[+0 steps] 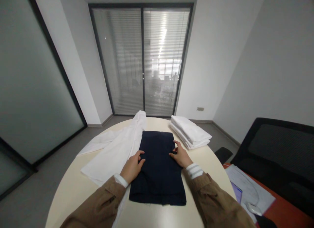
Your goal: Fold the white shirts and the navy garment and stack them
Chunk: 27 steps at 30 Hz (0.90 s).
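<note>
A folded dark navy garment, probably trousers, [158, 175] lies flat in the middle of a round cream table [71, 188]. My left hand [132, 167] sits at its left edge, fingers curled onto the cloth. My right hand [180, 155] grips the opposite edge, with its thumb and fingers pinching the fabric. Under my left forearm, a loose white garment [114, 156] spreads towards the far left of the table. A stack of folded white cloth [190, 132] sits at the far right, nearest my right hand but apart from it.
A black mesh-backed chair [277, 149] stands to the right, beside an orange desk [284, 213] holding white papers [250, 188] and a small tablet [236, 192]. Glass doors with blinds [141, 61] stand ahead, and a glass partition [34, 80] runs along the left.
</note>
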Available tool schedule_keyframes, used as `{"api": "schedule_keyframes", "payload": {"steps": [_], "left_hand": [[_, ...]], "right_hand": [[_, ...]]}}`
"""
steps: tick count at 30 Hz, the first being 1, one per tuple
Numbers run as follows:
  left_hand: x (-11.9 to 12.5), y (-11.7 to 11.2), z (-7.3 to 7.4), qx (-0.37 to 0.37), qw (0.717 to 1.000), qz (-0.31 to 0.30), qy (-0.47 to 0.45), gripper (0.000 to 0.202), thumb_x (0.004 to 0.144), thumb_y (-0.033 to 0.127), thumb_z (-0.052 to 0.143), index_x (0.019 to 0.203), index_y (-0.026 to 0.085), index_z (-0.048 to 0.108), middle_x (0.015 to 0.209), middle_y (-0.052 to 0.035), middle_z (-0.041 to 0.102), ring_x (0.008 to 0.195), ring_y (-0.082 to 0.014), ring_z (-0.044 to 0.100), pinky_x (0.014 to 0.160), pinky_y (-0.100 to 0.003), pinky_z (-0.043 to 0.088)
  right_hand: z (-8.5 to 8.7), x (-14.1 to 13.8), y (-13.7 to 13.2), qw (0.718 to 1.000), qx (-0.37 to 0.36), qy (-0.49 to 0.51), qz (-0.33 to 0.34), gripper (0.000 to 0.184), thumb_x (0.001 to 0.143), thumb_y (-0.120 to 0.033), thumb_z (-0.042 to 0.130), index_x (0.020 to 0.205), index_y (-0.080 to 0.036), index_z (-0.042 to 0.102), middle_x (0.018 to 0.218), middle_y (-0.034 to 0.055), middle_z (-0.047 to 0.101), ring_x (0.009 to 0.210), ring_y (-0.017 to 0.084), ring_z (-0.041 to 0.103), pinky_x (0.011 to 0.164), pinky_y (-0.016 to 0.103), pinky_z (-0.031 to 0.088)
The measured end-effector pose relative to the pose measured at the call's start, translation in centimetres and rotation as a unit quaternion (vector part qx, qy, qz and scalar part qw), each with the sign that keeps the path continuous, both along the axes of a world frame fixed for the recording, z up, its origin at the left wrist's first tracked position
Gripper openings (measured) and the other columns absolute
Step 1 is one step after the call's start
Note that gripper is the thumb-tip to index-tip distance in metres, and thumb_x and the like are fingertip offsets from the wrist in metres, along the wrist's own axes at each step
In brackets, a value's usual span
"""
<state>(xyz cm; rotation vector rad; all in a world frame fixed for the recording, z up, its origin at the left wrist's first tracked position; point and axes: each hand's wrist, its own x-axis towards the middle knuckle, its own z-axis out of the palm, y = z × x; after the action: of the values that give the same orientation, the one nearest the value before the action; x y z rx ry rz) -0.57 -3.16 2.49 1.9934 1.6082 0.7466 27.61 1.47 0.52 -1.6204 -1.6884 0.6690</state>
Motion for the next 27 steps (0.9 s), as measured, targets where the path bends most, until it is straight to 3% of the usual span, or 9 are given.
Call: {"api": "schedule_keyframes", "payload": {"steps": [2,7,10,14,16,18,22,25,27], "left_hand": [[0.2,0.1,0.0,0.01,1.0,0.01,-0.005,0.028,0.091,0.028,0.051,0.116,0.018,0.059,0.079,-0.0015,0.058,0.074,-0.0178,0.06,0.069,-0.026,0.04],[0.3,0.0,-0.1,-0.023,0.999,0.027,-0.003,0.031,0.089,0.034,0.055,0.115,0.018,0.059,0.063,0.0033,0.051,0.064,-0.0178,0.055,0.062,-0.027,0.035],[-0.1,0.2,-0.7,-0.039,0.998,0.011,-0.044,0.034,0.087,0.032,0.056,0.117,0.017,0.056,0.06,0.0057,0.046,0.063,-0.0172,0.053,0.063,-0.027,0.036],[-1.0,0.7,-0.4,-0.101,0.99,-0.014,-0.102,0.047,0.084,0.037,0.058,0.123,0.012,0.053,0.057,0.0092,0.036,0.055,-0.0148,0.044,0.058,-0.027,0.032],[-1.7,0.7,0.4,-0.144,0.982,-0.034,-0.119,0.056,0.079,0.04,0.063,0.125,0.01,0.052,0.056,0.0105,0.032,0.052,-0.0127,0.038,0.054,-0.026,0.028],[-2.4,0.6,1.3,-0.186,0.972,-0.074,-0.123,0.068,0.073,0.042,0.068,0.131,0.009,0.051,0.056,0.0113,0.033,0.05,-0.0111,0.035,0.052,-0.026,0.025],[-3.2,0.1,2.1,-0.23,0.962,-0.122,-0.087,0.087,0.071,0.051,0.068,0.142,0.009,0.04,0.054,0.0107,0.04,0.047,-0.0111,0.038,0.049,-0.025,0.025],[-3.1,-0.1,1.5,-0.228,0.967,-0.083,-0.077,0.089,0.078,0.053,0.062,0.148,0.008,0.03,0.053,0.0089,0.045,0.043,-0.0131,0.041,0.047,-0.026,0.028],[-2.8,0.0,0.8,-0.215,0.97,-0.072,-0.09,0.087,0.079,0.046,0.062,0.15,0.01,0.025,0.055,0.009,0.045,0.043,-0.013,0.041,0.048,-0.026,0.029]], "right_hand": [[0.0,-0.1,0.2,1.0,0.016,-0.001,0.0,0.066,0.071,-0.028,0.067,0.132,-0.021,0.043,0.084,-0.0001,0.062,0.081,0.02,0.063,0.079,0.033,0.045],[1.2,-0.3,-0.8,0.998,-0.027,-0.007,-0.058,0.086,0.072,-0.051,0.07,0.14,-0.013,0.033,0.094,0.0111,0.067,0.094,0.03,0.065,0.083,0.04,0.047],[1.8,-0.3,-1.5,0.996,-0.057,-0.025,-0.066,0.084,0.073,-0.057,0.07,0.136,-0.012,0.039,0.09,0.0145,0.068,0.094,0.033,0.066,0.082,0.043,0.047],[2.5,0.3,-2.0,0.99,-0.135,0.048,-0.005,0.082,0.068,-0.041,0.079,0.135,-0.013,0.042,0.089,0.0112,0.07,0.084,0.03,0.068,0.078,0.042,0.051],[3.0,0.8,-2.2,0.972,-0.19,0.128,0.05,0.092,0.066,-0.036,0.08,0.142,-0.014,0.034,0.099,0.0117,0.071,0.085,0.028,0.069,0.078,0.042,0.054],[3.5,1.4,-2.5,0.957,-0.212,0.168,0.102,0.101,0.063,-0.034,0.083,0.146,-0.014,0.03,0.117,0.0138,0.067,0.099,0.028,0.067,0.089,0.041,0.053],[3.7,2.1,-2.7,0.95,-0.221,0.145,0.167,0.115,0.061,-0.04,0.086,0.153,-0.015,0.021,0.132,0.0146,0.059,0.112,0.027,0.061,0.101,0.04,0.047],[2.9,2.0,-2.5,0.957,-0.19,0.152,0.157,0.115,0.069,-0.047,0.08,0.156,-0.018,0.01,0.127,0.0136,0.061,0.097,0.024,0.065,0.09,0.04,0.053],[2.2,1.9,-2.2,0.963,-0.16,0.155,0.152,0.113,0.069,-0.045,0.08,0.156,-0.02,0.012,0.114,0.0101,0.066,0.083,0.021,0.065,0.079,0.039,0.056]]}}
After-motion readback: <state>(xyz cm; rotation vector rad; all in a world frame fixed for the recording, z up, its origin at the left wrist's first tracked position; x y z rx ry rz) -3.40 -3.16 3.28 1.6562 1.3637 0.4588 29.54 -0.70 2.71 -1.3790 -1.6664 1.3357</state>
